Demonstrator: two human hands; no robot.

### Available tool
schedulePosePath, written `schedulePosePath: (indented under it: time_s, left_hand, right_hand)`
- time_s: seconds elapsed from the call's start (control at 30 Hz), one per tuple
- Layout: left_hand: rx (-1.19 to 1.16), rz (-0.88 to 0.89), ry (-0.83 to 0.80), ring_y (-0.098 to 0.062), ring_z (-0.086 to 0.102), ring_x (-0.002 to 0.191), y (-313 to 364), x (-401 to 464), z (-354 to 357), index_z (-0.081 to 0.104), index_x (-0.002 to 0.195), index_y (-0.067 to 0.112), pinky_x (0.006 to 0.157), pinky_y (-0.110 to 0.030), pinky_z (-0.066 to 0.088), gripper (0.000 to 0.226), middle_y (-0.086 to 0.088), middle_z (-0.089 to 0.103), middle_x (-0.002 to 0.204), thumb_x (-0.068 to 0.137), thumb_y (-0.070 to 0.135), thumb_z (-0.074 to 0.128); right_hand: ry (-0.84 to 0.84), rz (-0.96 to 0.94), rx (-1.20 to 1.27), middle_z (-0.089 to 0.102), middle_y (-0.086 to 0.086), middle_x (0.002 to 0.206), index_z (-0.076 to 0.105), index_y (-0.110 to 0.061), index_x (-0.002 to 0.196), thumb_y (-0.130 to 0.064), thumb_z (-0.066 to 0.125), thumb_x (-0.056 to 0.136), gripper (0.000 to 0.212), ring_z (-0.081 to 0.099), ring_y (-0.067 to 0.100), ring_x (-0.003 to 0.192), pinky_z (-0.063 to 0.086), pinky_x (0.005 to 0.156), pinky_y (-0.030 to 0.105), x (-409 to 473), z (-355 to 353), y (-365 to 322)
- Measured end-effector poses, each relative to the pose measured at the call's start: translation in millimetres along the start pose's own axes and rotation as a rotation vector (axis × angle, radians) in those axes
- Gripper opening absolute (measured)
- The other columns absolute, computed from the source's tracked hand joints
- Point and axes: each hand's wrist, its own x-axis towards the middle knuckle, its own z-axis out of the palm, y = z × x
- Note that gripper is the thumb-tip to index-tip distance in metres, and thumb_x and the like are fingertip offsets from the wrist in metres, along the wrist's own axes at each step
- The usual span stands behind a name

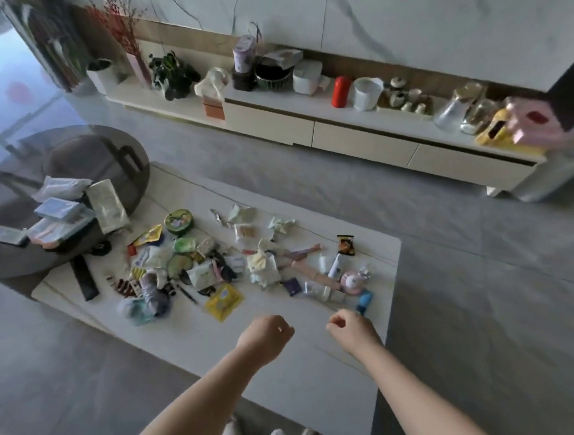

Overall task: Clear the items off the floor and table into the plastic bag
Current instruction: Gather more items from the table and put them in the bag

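Both your hands are curled up and hold nothing. The blue tube [364,301] lies just past your right hand [350,328], much nearer than your left hand [267,336].

Near half of table [267,363]: bare top from near edge up to the clutter [206,262], open to a hand from the near side. Both hands [268,332] [352,330] hover over this strip, fingers curled, holding nothing. Clutter runs across the middle from left edge almost to right edge; gaps between pieces narrow. Yellow packet [223,301] juts nearest on the left, blue item [364,301] nearest on the right. Far strip bare beyond wrappers. Far left corner blocked by round side table [4,257] overlapping it, stacked with packs [62,213]. Floor [478,301] right of table open.
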Motion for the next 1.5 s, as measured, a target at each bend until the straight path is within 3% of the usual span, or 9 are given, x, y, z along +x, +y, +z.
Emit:
schedulePosePath:
  time_s: [0.2, 0.3, 0.43, 0.63, 0.83, 0.93, 1.07, 1.3, 1.5]
  left_hand:
    - [0.013, 0.024, -0.082, -0.024, 0.062, 0.104, 35.8, 54.4, 13.0, 0.064, 0.113, 0.022, 0.083, -0.029, 0.049, 0.032, -0.004, 0.065, 0.117, 0.093, 0.039, 0.046]
    - [0.016, 0.027, -0.123, -0.024, 0.061, 0.104, 38.8, 96.2, 20.9, 0.062, 0.114, 0.024, 0.084, -0.031, 0.050, 0.031, -0.004, 0.064, 0.118, 0.093, 0.036, 0.044]
    - [0.015, 0.025, -0.118, -0.022, 0.057, 0.115, 32.0, 160.7, 34.6, 0.055, 0.128, 0.024, 0.092, -0.029, 0.046, 0.037, -0.002, 0.059, 0.129, 0.095, 0.038, 0.045]
    - [-0.046, -0.036, -0.070, -0.023, 0.053, 0.120, 8.3, 251.9, 72.0, 0.048, 0.135, 0.019, 0.097, -0.029, 0.044, 0.043, -0.007, 0.052, 0.133, 0.095, 0.036, 0.049]
    - [-0.038, -0.051, -0.015, -0.025, 0.050, 0.120, -19.2, 321.4, 124.0, 0.042, 0.137, 0.018, 0.095, -0.031, 0.042, 0.046, -0.008, 0.042, 0.134, 0.095, 0.033, 0.052]
    - [-0.073, -0.055, 0.021, -0.024, 0.047, 0.121, -25.3, 348.3, 141.2, 0.042, 0.137, 0.019, 0.100, -0.033, 0.041, 0.050, -0.007, 0.040, 0.136, 0.091, 0.031, 0.058]
    - [-0.032, -0.027, 0.067, -0.025, 0.038, 0.126, -26.8, 371.1, 154.2, 0.033, 0.143, 0.023, 0.101, -0.032, 0.037, 0.063, -0.005, 0.035, 0.137, 0.088, 0.026, 0.063]
    - [-0.024, 0.019, 0.114, -0.023, 0.043, 0.119, -29.4, 379.3, 165.3, 0.044, 0.132, 0.021, 0.087, -0.033, 0.044, 0.053, -0.002, 0.041, 0.131, 0.085, 0.031, 0.067]
    - [-0.041, -0.002, 0.217, -0.017, 0.040, 0.121, -38.6, 362.5, 158.6, 0.049, 0.125, 0.021, 0.086, -0.027, 0.044, 0.051, 0.003, 0.039, 0.132, 0.082, 0.045, 0.064]
  right_hand:
    - [0.040, 0.102, 0.098, 0.068, 0.000, 0.103, 0.059, -0.025, 0.087, -0.026, 0.057, 0.087, 0.003, 0.060, 0.017, 0.092, 0.047, 0.077, 0.025, 41.5, -12.7, 24.9]
    - [0.070, 0.146, 0.150, 0.067, 0.000, 0.102, 0.055, -0.027, 0.081, -0.024, 0.056, 0.087, 0.007, 0.061, 0.019, 0.094, 0.044, 0.074, 0.023, 74.3, -7.5, 33.4]
    - [0.045, 0.173, 0.165, 0.064, 0.001, 0.108, 0.062, -0.019, 0.104, -0.022, 0.054, 0.089, 0.018, 0.058, 0.020, 0.100, 0.043, 0.078, 0.024, 130.2, 9.4, 45.9]
    - [0.028, 0.147, 0.087, 0.056, 0.003, 0.129, 0.053, -0.017, 0.126, -0.024, 0.057, 0.089, 0.039, 0.051, 0.021, 0.120, 0.043, 0.093, 0.028, 218.7, 45.4, 75.3]
    - [0.063, 0.091, -0.099, 0.047, 0.008, 0.136, 0.043, -0.016, 0.136, -0.024, 0.060, 0.089, 0.051, 0.043, 0.025, 0.127, 0.036, 0.103, 0.030, 296.7, 91.0, 109.3]
    - [0.096, 0.037, -0.195, 0.047, 0.007, 0.133, 0.044, -0.017, 0.133, -0.024, 0.061, 0.087, 0.049, 0.044, 0.028, 0.123, 0.036, 0.099, 0.032, 323.3, 108.6, 117.7]
    - [0.179, -0.010, -0.263, 0.050, 0.004, 0.122, 0.050, -0.018, 0.123, -0.019, 0.062, 0.084, 0.040, 0.045, 0.027, 0.117, 0.044, 0.091, 0.035, 346.5, 128.4, 121.7]
    - [0.261, 0.019, -0.290, 0.058, 0.008, 0.111, 0.051, -0.016, 0.111, -0.009, 0.061, 0.083, 0.031, 0.050, 0.029, 0.108, 0.046, 0.080, 0.036, 353.6, 147.3, 126.3]
    - [0.148, 0.029, -0.253, 0.048, 0.008, 0.126, 0.042, -0.013, 0.125, -0.029, 0.066, 0.077, 0.055, 0.041, 0.028, 0.116, 0.040, 0.089, 0.034, 348.1, 134.5, 110.8]
